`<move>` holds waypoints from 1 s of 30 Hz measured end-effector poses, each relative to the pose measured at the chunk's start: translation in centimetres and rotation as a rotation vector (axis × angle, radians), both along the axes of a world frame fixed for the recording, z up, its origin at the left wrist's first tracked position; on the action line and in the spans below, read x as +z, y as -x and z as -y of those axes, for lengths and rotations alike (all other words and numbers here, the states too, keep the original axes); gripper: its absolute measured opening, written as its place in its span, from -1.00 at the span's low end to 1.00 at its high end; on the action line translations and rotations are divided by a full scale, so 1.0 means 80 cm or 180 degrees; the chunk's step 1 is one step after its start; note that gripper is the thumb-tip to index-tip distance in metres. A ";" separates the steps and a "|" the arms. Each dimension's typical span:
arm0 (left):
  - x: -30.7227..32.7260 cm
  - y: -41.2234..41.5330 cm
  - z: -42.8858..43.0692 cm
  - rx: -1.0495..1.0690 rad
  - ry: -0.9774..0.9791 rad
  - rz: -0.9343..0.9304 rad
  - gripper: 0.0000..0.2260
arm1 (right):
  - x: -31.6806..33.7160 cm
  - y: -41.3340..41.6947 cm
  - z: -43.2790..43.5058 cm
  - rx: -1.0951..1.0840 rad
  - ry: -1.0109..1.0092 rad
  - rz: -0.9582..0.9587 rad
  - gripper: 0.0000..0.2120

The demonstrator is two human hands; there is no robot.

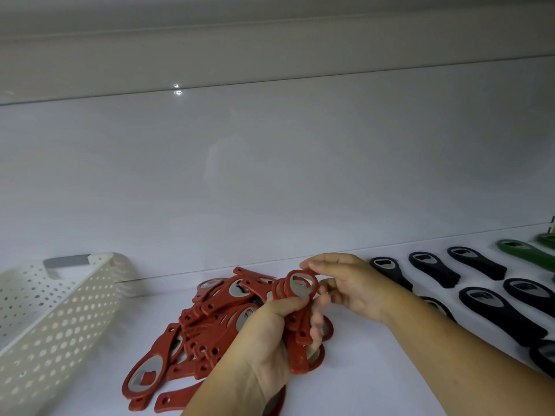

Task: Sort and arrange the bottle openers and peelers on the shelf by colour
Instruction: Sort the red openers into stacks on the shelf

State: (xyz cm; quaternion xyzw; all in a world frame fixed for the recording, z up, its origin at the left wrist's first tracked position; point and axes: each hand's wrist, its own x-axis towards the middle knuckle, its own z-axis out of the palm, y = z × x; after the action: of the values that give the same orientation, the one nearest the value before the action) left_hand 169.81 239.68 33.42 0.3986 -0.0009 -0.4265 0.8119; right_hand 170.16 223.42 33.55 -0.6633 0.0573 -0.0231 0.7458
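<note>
A heap of several red bottle openers (192, 331) lies on the white shelf (375, 379) at the lower middle. My left hand (270, 334) grips a small stack of red openers (295, 316) upright above the heap. My right hand (345, 283) pinches the round head of the front opener in that stack. To the right, several black openers (501, 313) lie in rows. Two green openers (524, 253) lie at the far right edge.
A cream perforated basket (51, 322) with a grey handle stands tilted at the left. The shelf's glossy back wall (270, 175) rises right behind the openers. Bare shelf shows between the red heap and the black rows.
</note>
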 end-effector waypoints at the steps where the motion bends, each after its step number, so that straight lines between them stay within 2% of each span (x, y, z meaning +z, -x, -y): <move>1: -0.001 -0.001 0.001 0.0109 0.0016 0.0007 -0.87 | 0.000 0.001 0.002 -0.0073 -0.0029 0.0011 -0.90; 2: 0.000 0.000 0.001 0.0178 0.0024 0.0023 -0.84 | 0.000 0.002 0.005 -0.0161 -0.0047 0.0029 -0.89; 5: -0.002 -0.001 0.002 0.0214 0.0201 0.0061 -0.49 | 0.004 0.004 0.007 -0.0450 0.0111 0.0143 -0.89; 8: -0.003 0.000 0.004 0.0224 0.0276 0.0220 -0.37 | 0.020 0.009 -0.005 -0.0647 0.0602 0.0401 -0.90; 10: -0.002 0.001 0.005 0.0278 0.0296 0.0342 -0.44 | 0.036 0.016 -0.017 -0.0677 0.0722 0.0550 -0.89; 12: 0.003 0.005 0.005 0.0277 0.0384 0.0420 -0.65 | 0.048 0.028 -0.029 -0.0639 0.0855 0.0512 -0.88; 14: 0.007 0.010 0.005 0.0203 0.0338 0.0483 -0.88 | 0.044 0.044 -0.034 -0.0618 0.1302 0.0332 -0.87; 16: 0.009 0.017 0.006 0.0081 0.0227 0.0608 -0.94 | 0.031 0.068 -0.032 -0.0682 0.1613 0.0162 -0.86; 19: 0.008 0.034 0.009 -0.0188 -0.0056 0.0951 -0.92 | 0.002 0.115 -0.018 -0.0924 0.1728 -0.0025 -0.81; 22: 0.001 0.049 0.016 -0.0033 -0.0227 0.1430 -0.68 | -0.025 0.151 -0.014 -0.0919 0.1633 -0.0124 -0.82; 25: 0.001 0.058 0.028 0.0260 -0.0221 0.1846 -0.42 | -0.037 0.162 -0.023 -0.0658 0.1837 0.0067 -0.96; 30: 0.000 0.061 0.024 0.0489 -0.0194 0.2354 -0.43 | -0.028 0.167 -0.024 -0.0292 0.1964 0.0016 -0.67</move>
State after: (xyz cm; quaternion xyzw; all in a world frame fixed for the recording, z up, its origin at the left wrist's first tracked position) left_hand 164.95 237.80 33.43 0.5485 -0.2514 -0.1914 0.7741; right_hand 156.76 225.36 31.35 -0.8551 0.0756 -0.0746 0.5075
